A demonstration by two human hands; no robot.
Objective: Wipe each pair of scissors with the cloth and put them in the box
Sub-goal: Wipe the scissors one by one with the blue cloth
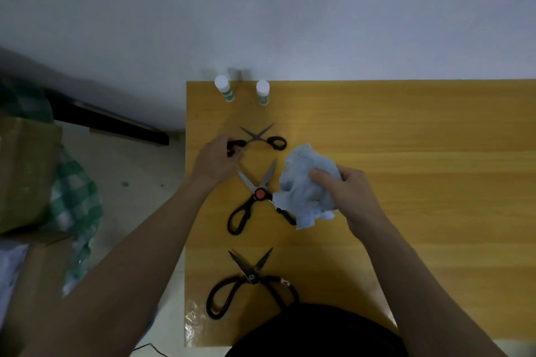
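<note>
Three pairs of scissors lie open in a column on the yellow table (406, 182). My left hand (216, 161) grips the left handle of the small black scissors (261, 138) at the far end. My right hand (346, 191) holds a crumpled pale blue cloth (304, 188), which covers the right handle of the middle scissors with the red pivot (255, 194). The large black scissors (249, 278) lie nearest me, untouched. No box for the scissors is clearly seen on the table.
Two small white bottles (223, 88) (262, 92) stand at the table's far left edge by the wall. Cardboard boxes (26, 174) and a green checked bag (75, 197) sit on the floor to the left.
</note>
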